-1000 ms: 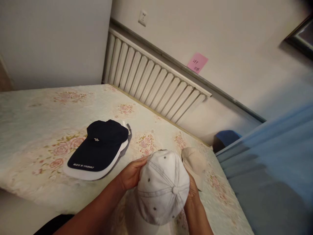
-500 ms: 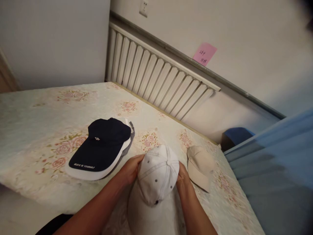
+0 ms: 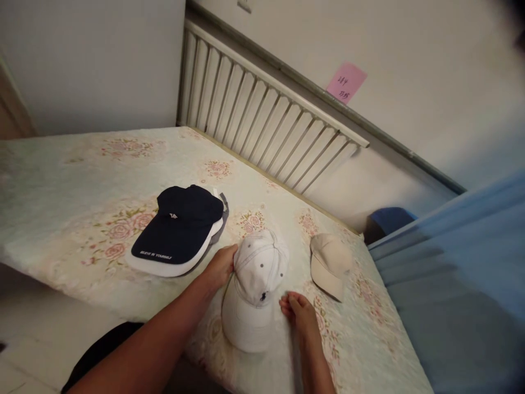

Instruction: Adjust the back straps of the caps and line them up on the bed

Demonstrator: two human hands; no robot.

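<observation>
A white cap (image 3: 254,279) lies on the floral bed cover (image 3: 82,186), brim toward me. My left hand (image 3: 220,266) holds the left side of its crown, thumb on top, fingers hidden behind the cloth. My right hand (image 3: 298,311) rests on the cover just right of the brim, fingers curled together, holding nothing. To the left sits a navy cap (image 3: 178,227), stacked on a white and a grey one. A beige cap (image 3: 328,262) lies to the right of the white cap.
A white radiator (image 3: 266,115) runs along the wall behind the bed, with a pink sticky note (image 3: 345,82) above it. A blue bin (image 3: 389,218) stands in the corner. Blue fabric (image 3: 459,273) fills the right side. The bed's near edge is close to my arms.
The white cap went from held up in both hands down onto the cover. My right hand came off it and drew back beside the brim; my left hand stayed on the crown.
</observation>
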